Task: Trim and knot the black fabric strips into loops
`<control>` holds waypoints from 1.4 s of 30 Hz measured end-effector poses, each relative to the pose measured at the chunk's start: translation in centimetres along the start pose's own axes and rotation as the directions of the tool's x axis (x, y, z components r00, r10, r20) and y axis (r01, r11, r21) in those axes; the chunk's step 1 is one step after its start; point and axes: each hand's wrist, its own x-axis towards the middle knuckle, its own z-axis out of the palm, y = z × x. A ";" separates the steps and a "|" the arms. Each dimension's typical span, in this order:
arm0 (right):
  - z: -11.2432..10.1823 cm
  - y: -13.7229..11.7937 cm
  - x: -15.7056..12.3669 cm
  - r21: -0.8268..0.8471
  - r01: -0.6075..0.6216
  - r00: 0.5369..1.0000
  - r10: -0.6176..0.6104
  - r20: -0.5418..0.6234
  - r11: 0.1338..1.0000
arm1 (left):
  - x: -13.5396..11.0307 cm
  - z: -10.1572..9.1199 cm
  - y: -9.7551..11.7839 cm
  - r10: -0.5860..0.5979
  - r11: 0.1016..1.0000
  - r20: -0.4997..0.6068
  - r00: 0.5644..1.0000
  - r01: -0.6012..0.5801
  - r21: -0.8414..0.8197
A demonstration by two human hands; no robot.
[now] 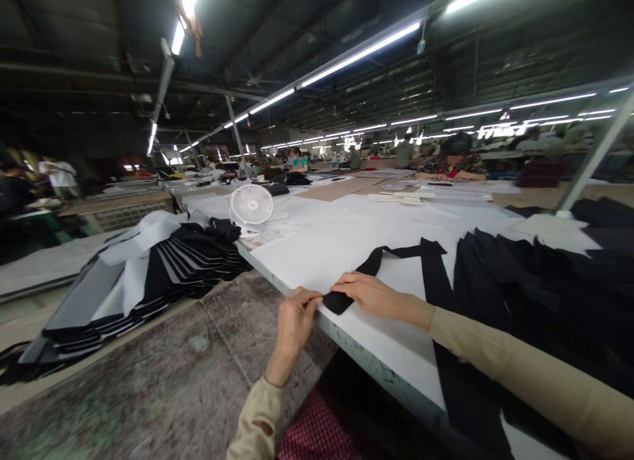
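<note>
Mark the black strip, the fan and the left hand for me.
black strip (370, 262), head view, mid-length beyond the hands
fan (251, 204), head view, centre of its grille
left hand (294, 321), head view, back of the hand

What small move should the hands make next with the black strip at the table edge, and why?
Probably pull the black strip straight toward the table edge and flatten it. The left hand pinches its end there, the right hand rests on it just behind, and beyond that the strip bends sideways.
</note>
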 end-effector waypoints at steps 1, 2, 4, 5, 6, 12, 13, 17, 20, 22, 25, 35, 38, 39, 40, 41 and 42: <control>0.2 0.1 -0.1 0.001 0.002 1.000 -0.002 -0.004 1.000 | -0.1 -0.2 -0.2 -0.048 0.995 -0.021 0.999 0.047 -0.084; 0.3 0.2 -0.2 0.001 0.002 1.000 -0.002 -0.006 1.000 | -0.3 -0.3 -0.4 -0.089 0.987 -0.036 0.995 0.083 -0.139; 0.3 0.2 -0.2 0.000 -0.005 1.000 0.005 -0.004 1.000 | -0.4 -0.4 -0.4 -0.125 0.979 -0.042 0.991 0.116 -0.170; 0.2 0.1 -0.2 0.000 -0.009 1.000 0.009 -0.003 1.000 | -0.3 -0.4 -0.2 -0.130 0.979 -0.039 0.991 0.122 -0.163; 0.2 0.1 -0.2 -0.001 -0.013 1.000 0.013 -0.002 1.000 | -0.2 -0.3 0.1 -0.143 0.979 -0.037 0.989 0.136 -0.149; 0.0 -0.4 -0.1 -0.025 -0.015 1.000 0.015 0.012 1.000 | 0.7 0.3 1.9 -0.189 0.981 -0.043 0.981 0.190 0.023; -0.1 -0.4 -0.1 -0.030 -0.011 1.000 0.011 0.011 0.999 | 0.7 0.3 2.0 -0.174 0.983 -0.048 0.984 0.176 0.047; -0.1 -0.4 -0.3 -0.040 -0.011 1.000 0.011 0.001 0.999 | 0.2 0.5 1.2 -0.060 0.989 -0.063 0.996 0.068 0.134; -0.2 -0.4 -0.3 -0.043 -0.010 1.000 0.010 0.007 0.999 | -0.2 0.5 0.5 0.053 0.971 -0.044 0.998 -0.041 0.235; -0.2 -0.4 -0.3 -0.046 -0.005 1.000 0.006 0.028 0.999 | -0.5 0.5 0.1 0.104 0.947 -0.027 0.994 -0.090 0.308; -0.2 -0.5 -0.2 -0.056 0.022 0.998 -0.019 0.061 0.998 | -0.7 0.4 0.0 0.155 0.911 0.007 0.988 -0.146 0.387; -0.7 -0.5 -0.1 -0.086 0.116 0.980 -0.100 0.170 0.990 | -0.5 -1.0 -0.5 0.243 0.865 0.117 0.963 -0.270 0.424; -1.2 -1.1 0.0 -0.124 0.135 0.972 -0.106 0.211 0.983 | -1.0 -1.7 -1.2 0.249 0.906 0.129 0.960 -0.278 0.320; -1.5 -1.4 0.0 -0.141 0.138 0.969 -0.104 0.226 0.980 | -1.1 -1.8 -1.3 0.245 0.922 0.098 0.964 -0.264 0.282; -1.8 -1.8 -0.1 -0.153 0.140 0.967 -0.102 0.235 0.978 | -1.2 -1.8 -1.3 0.234 0.940 0.042 0.971 -0.237 0.246; -2.1 -2.2 -0.1 -0.158 0.143 0.965 -0.103 0.240 0.977 | -1.2 -1.7 -1.2 0.213 0.957 -0.031 0.977 -0.202 0.207; -2.4 -2.6 -0.1 -0.156 0.146 0.965 -0.106 0.239 0.977 | -1.2 -1.3 -0.9 0.183 0.973 -0.100 0.978 -0.166 0.160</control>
